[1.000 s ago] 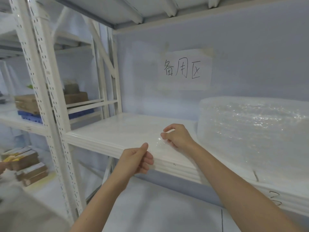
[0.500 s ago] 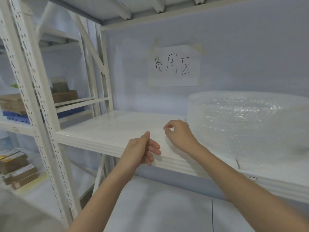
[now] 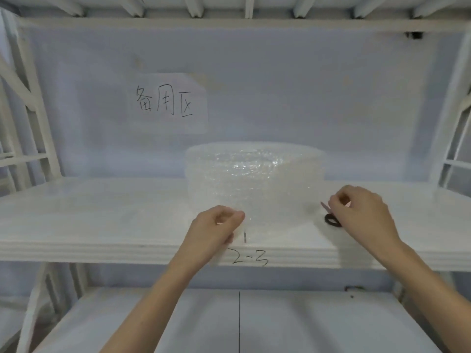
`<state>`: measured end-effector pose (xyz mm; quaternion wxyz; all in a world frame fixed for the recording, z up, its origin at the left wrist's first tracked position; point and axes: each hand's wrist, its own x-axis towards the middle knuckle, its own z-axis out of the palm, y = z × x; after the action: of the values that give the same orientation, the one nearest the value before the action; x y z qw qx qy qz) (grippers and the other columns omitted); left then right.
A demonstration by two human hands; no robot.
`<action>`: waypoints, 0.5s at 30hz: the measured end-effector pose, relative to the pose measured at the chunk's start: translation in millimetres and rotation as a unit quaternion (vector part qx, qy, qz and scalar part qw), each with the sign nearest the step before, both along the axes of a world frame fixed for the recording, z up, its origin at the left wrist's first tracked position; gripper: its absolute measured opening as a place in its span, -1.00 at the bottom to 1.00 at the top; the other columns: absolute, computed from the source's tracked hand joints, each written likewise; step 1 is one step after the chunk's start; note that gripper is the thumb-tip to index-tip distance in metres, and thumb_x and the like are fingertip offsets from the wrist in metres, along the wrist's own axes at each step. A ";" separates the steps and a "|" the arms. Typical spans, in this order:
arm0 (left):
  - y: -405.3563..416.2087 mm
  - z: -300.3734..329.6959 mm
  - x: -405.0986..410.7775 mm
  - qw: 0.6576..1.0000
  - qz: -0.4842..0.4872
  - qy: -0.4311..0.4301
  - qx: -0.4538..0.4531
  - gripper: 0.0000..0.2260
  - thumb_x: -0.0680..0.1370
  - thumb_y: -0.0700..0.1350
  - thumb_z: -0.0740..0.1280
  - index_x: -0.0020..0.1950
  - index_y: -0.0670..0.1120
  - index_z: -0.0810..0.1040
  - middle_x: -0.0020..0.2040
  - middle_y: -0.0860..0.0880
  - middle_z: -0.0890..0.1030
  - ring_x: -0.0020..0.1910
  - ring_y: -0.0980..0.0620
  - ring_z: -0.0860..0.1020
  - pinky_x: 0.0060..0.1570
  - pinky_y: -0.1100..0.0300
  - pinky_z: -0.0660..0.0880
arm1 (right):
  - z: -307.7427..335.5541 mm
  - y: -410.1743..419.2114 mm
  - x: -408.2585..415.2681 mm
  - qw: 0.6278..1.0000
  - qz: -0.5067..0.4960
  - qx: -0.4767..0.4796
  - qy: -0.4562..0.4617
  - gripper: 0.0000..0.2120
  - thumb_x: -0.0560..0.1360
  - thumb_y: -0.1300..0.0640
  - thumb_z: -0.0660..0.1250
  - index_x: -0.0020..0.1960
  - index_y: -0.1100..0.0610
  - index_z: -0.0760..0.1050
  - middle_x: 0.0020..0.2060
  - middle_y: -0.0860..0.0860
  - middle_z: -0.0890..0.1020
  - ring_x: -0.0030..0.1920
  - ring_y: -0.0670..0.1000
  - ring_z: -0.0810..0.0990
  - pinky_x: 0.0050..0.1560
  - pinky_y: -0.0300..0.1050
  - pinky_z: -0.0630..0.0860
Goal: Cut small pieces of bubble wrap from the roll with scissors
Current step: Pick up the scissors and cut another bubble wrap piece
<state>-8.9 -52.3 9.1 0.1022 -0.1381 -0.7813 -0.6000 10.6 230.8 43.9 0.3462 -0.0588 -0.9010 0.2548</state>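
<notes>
Clear, glossy plastic: the roll of bubble wrap (image 3: pixel 254 179) stands on the white shelf (image 3: pixel 102 220), a broad squat drum seen from the head camera, its surface pebbled with small bubbles that catch the light in bright flecks near the upper middle. Its round axis runs upright; the flat top faces up and the curved wall faces the person. It sits a little right of the shelf's middle, close to the back wall, under the next shelf's ribbed white underside.

A loose end of the wrap comes forward off the drum's lower front toward the shelf edge. Left hand (image 3: pixel 216 230): fingers curled in, thumb pressed to forefinger, pinching that loose film just at the front-left foot of the roll. The film is almost see-through here, its edge hard to trace.

Right hand (image 3: pixel 356 212): fingers bunched, thumb and forefinger closed in a small ring, hovering just right of the roll. Below it lies a dark loop handle of the scissors (image 3: pixel 331 220) on the shelf; a thin pinkish sliver shows beside the fingertips. Cannot tell whether the hand grips the scissors or only touches them; which way the blades point is hidden.

Shelf front: smooth painted board, layered edge, handwritten "2-3" (image 3: pixel 249 258). Paper sign (image 3: pixel 165 103) with handwritten characters on the pale wall.
</notes>
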 end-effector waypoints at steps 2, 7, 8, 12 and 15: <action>11.3 0.1 -1.5 1.000 -0.009 0.001 -0.017 -0.80 0.49 0.14 0.40 -0.13 0.03 0.67 -0.17 -0.01 0.69 -0.32 0.07 0.62 -0.05 0.06 0.59 | -8.8 23.0 -13.9 0.994 -0.051 0.050 -0.077 -0.68 0.49 -0.04 0.28 -0.20 0.21 0.58 -0.26 0.12 0.63 -0.25 0.15 0.58 -0.29 -0.07 0.44; 27.9 3.3 -0.8 0.996 -0.074 0.006 -0.059 -0.83 0.56 -0.02 0.38 -0.09 -0.10 0.67 -0.07 -0.13 0.69 -0.32 0.09 0.55 -0.13 0.18 0.54 | -15.5 39.9 -30.8 0.980 -0.069 0.041 -0.183 -0.65 0.43 -0.01 0.36 -0.30 0.27 0.45 -0.42 0.08 0.50 -0.45 0.07 0.41 -0.43 -0.13 0.27; 28.8 3.8 0.1 0.995 -0.077 0.007 -0.060 -0.84 0.56 -0.05 0.37 -0.09 -0.12 0.67 -0.07 -0.11 0.69 -0.32 0.11 0.55 -0.15 0.23 0.53 | -12.8 41.8 -32.9 0.977 -0.072 0.045 -0.194 -0.66 0.42 0.00 0.37 -0.33 0.25 0.40 -0.41 0.08 0.48 -0.45 0.07 0.39 -0.43 -0.13 0.27; 25.7 3.9 5.1 0.996 -0.084 -0.003 -0.042 -0.87 0.57 -0.09 0.37 -0.04 -0.10 0.68 -0.14 -0.02 0.72 -0.32 0.17 0.54 -0.20 0.34 0.53 | 2.5 45.3 -38.0 0.959 -0.084 0.061 -0.264 -0.64 0.41 -0.03 0.40 -0.31 0.21 0.36 -0.28 0.11 0.50 -0.43 0.05 0.42 -0.47 -0.18 0.30; 21.4 1.8 8.0 0.997 -0.070 0.004 -0.034 -0.89 0.57 -0.13 0.37 -0.04 -0.11 0.68 -0.20 0.01 0.71 -0.33 0.17 0.56 -0.18 0.32 0.55 | 13.1 44.1 -38.3 0.943 -0.076 0.073 -0.317 -0.74 0.40 0.07 0.39 -0.28 0.21 0.38 -0.40 0.06 0.49 -0.47 0.03 0.44 -0.45 -0.22 0.33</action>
<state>-0.8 -30.8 10.9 0.0582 -0.1979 -0.7893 -0.5784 -27.7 275.0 57.0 0.0643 -0.1799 -0.9730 0.1297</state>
